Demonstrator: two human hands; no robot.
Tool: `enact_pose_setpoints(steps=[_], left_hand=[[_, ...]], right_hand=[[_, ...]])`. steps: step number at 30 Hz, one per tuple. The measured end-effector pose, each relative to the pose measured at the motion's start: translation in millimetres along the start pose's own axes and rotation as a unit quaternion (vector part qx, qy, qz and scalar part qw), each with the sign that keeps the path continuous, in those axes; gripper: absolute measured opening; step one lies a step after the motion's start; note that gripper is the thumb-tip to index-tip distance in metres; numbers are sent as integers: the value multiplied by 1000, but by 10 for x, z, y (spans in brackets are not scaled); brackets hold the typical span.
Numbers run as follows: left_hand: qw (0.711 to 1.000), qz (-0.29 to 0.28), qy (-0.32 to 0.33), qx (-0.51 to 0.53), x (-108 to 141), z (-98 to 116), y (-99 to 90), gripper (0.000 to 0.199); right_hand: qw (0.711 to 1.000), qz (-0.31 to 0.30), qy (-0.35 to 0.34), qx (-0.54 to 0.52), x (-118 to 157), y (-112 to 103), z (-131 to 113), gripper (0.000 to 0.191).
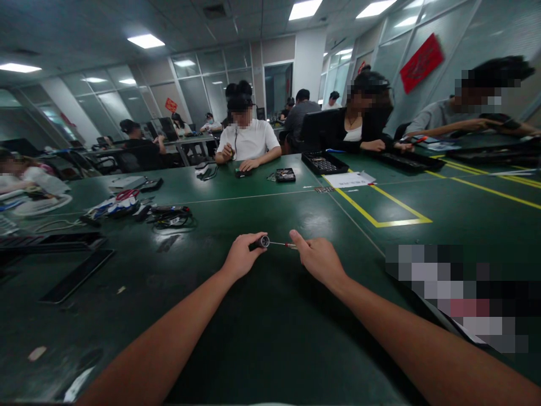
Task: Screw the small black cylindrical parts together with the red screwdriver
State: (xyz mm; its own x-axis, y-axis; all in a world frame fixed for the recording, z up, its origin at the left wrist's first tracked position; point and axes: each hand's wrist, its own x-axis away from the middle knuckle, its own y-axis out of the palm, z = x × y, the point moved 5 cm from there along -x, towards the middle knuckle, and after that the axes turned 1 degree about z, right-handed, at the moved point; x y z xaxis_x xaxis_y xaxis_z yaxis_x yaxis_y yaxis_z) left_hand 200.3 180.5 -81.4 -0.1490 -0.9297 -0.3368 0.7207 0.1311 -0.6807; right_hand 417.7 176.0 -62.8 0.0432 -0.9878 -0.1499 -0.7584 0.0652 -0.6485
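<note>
In the head view my left hand (242, 255) is closed round a short black flashlight-like cylinder (264, 242), whose round, silvery-rimmed end faces me. My right hand (322, 260) grips a thin screwdriver (279, 243) by its red handle, thumb raised. The metal shaft points left at the cylinder, and its tip is at or very near the cylinder's side; I cannot tell whether it touches. Both hands are just above the green tabletop (270, 327). Most of the screwdriver's handle is hidden in my right fingers.
Cables and small devices (171, 216) lie to the left, near a flat black panel (78, 276). A black tray (324, 163) and white paper (350, 179) sit beyond my hands, by yellow tape (399, 224). A blurred-out item (465, 299) lies right. Co-workers sit opposite.
</note>
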Motion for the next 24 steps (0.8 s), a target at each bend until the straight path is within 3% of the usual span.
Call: enact_pose_setpoints(steps=[14,24], left_hand=[[1000,-11,-5,-8,3,40,-13,42],[1000,4,-21,17,-9,-4,-17,43]], right_hand=[[999,14,-47,-12,-3,-5,-36,63],[999,1,-37,4,16,11,-50,54]])
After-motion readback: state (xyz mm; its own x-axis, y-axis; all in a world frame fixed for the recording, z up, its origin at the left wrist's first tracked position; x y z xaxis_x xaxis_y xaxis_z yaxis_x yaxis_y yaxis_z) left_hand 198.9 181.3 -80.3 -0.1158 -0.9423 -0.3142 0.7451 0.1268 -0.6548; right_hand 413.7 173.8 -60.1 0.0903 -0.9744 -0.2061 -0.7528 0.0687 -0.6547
